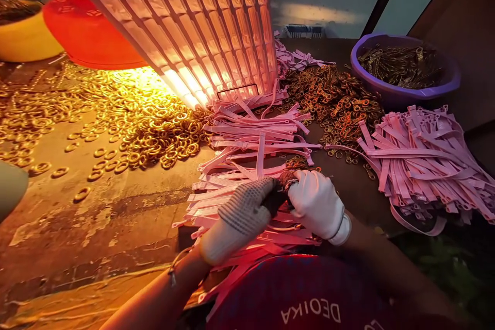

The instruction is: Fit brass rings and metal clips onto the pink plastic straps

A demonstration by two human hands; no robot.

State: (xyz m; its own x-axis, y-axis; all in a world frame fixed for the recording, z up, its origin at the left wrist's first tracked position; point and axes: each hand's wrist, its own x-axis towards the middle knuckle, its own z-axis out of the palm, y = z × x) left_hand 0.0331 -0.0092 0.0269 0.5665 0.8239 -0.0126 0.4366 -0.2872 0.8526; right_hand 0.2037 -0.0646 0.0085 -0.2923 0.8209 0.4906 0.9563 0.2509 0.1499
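Note:
My left hand point(242, 216) wears a white knit glove with dark dots and closes around a small dark metal piece point(286, 179). My right hand point(315, 201), in a plain white glove, pinches the same piece from the other side. Both hands hover over a pile of pink plastic straps point(247, 139) spread across the table's middle. What exactly sits between the fingertips is mostly hidden by the gloves.
Gold rings point(147, 134) lie scattered to the left, dark metal rings point(332, 98) heaped behind. A second pink strap pile point(421, 160) lies right, below a purple basin point(402, 94) of metal parts. A ribbed pink panel point(201, 26) leans overhead; red tub point(85, 31) and yellow bowl point(27, 36) stand far left.

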